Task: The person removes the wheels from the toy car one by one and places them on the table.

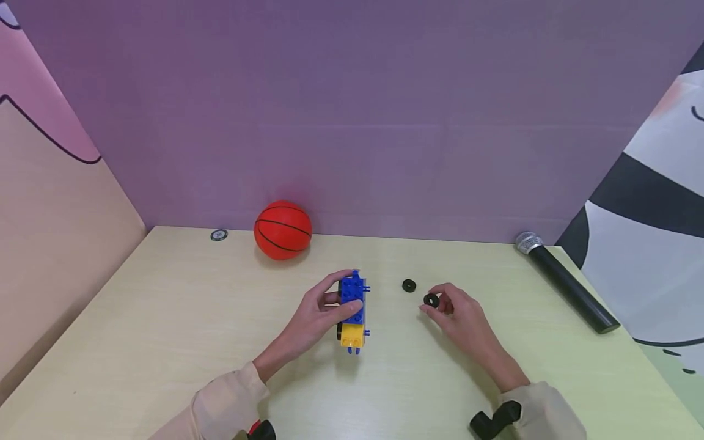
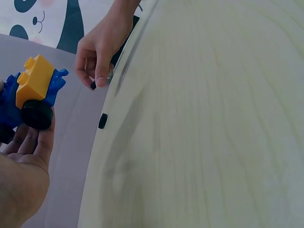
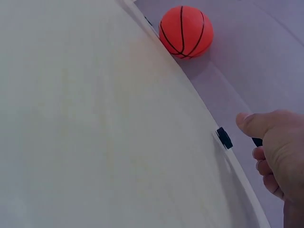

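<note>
My left hand grips a blue and yellow toy brick car above the table, thumb across its studded top. Black wheels sit on the car's left side, while bare blue axle pegs stick out on its right. My right hand pinches a small black toy wheel between thumb and fingertips, a short way right of the car. Another loose black wheel lies on the table between the car and my right hand; the right wrist view shows this loose wheel too.
A red toy basketball stands at the back of the table, with a small round disc to its left. A black microphone lies along the right edge. A purple panel rises behind the table.
</note>
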{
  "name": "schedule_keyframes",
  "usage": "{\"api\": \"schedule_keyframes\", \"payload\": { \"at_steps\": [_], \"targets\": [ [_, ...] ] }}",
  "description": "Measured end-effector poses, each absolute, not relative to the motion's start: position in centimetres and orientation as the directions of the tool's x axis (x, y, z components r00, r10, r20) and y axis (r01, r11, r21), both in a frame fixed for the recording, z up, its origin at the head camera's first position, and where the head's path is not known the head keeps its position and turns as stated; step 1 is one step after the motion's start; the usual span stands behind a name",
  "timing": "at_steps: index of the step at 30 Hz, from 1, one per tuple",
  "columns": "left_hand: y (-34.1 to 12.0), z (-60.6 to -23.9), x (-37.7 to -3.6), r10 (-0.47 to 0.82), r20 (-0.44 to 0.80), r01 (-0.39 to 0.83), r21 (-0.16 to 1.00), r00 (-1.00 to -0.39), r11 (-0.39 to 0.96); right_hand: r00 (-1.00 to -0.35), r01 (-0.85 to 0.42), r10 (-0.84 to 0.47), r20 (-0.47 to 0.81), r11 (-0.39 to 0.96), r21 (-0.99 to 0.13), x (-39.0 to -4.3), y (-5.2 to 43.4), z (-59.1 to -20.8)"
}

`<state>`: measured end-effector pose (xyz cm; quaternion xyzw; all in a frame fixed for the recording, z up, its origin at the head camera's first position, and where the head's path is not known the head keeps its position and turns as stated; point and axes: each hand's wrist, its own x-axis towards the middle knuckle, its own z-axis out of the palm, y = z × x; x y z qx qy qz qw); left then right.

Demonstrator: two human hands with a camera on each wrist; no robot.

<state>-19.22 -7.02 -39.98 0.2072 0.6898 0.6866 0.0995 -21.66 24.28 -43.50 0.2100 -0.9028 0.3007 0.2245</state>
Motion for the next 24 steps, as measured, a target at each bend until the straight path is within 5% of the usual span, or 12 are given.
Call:
{"api": "schedule_keyframes", "payload": {
  "at_steps": [24],
  "targets": [
    [-6.8,-40.1,-19.2,0.421,0.140,0.151,0.989,-0.896,-0.009,-0.899,-0.395,-0.206,0.386,0.762,-0.513,-24.9,25.5,-44.1]
  ]
}}
